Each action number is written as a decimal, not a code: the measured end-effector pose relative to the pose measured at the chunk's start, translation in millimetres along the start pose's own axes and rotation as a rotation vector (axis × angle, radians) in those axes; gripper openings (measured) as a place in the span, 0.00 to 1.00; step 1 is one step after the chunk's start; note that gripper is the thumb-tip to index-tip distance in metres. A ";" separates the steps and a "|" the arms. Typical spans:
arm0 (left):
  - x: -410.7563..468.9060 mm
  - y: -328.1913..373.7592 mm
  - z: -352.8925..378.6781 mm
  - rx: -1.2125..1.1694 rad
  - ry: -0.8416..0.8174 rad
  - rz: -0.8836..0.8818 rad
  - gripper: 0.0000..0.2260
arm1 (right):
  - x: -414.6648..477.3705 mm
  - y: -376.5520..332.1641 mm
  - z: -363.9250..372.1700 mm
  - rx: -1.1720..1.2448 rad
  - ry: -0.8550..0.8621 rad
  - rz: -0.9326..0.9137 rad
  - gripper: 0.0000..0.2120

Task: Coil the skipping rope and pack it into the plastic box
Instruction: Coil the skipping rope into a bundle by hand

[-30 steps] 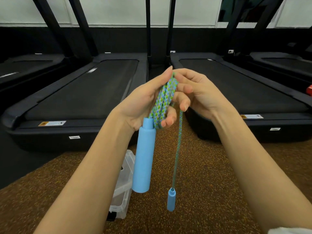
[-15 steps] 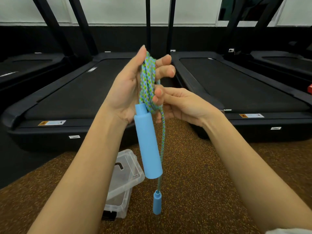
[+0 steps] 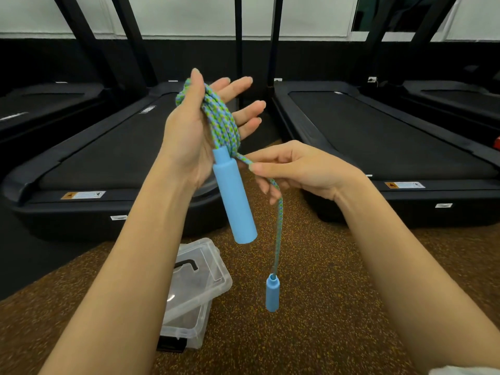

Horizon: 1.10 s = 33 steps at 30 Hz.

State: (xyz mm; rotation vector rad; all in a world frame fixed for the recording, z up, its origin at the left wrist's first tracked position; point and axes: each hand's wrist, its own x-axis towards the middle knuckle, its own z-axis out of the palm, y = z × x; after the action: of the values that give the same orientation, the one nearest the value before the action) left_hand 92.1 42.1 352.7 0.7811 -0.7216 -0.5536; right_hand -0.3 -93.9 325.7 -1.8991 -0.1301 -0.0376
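Note:
A green-and-blue braided skipping rope is looped several times around my left hand, whose fingers are spread. One light blue handle hangs from the loops below that palm. My right hand pinches the free strand just right of this handle. From the pinch the strand drops to the second blue handle, which dangles above the floor. The clear plastic box stands on the floor beneath my left forearm, its lid lying askew on top.
I stand on brown speckled rubber flooring. Black treadmills line the space ahead, another treadmill to the right, with a narrow gap between them. Their upright posts rise at the back.
My left hand has opened its fingers and turned the palm up with the loops on it. My right hand moved down and right along the strand. The dangling handle swung right.

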 end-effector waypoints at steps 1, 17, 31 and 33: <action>0.9 -0.8 -0.6 0.017 0.022 0.004 0.22 | -0.2 -0.5 -0.7 -0.009 0.003 -0.006 0.15; -2.4 -15.5 -3.7 0.617 0.074 -0.027 0.15 | -12.6 -22.4 -7.0 -0.049 0.057 -0.099 0.11; -6.6 -24.0 2.3 0.347 -0.331 -0.448 0.24 | -15.1 -25.1 -17.4 0.047 0.419 -0.328 0.03; -5.5 -24.8 4.4 0.260 -0.398 -0.489 0.28 | -15.3 -25.9 -16.1 0.035 0.419 -0.337 0.03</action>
State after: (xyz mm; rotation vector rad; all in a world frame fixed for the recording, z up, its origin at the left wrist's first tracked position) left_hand 80.9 29.3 333.5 1.1172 -0.9868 -1.0926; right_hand -17.7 -102.0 353.9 -1.7758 -0.1614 -0.6526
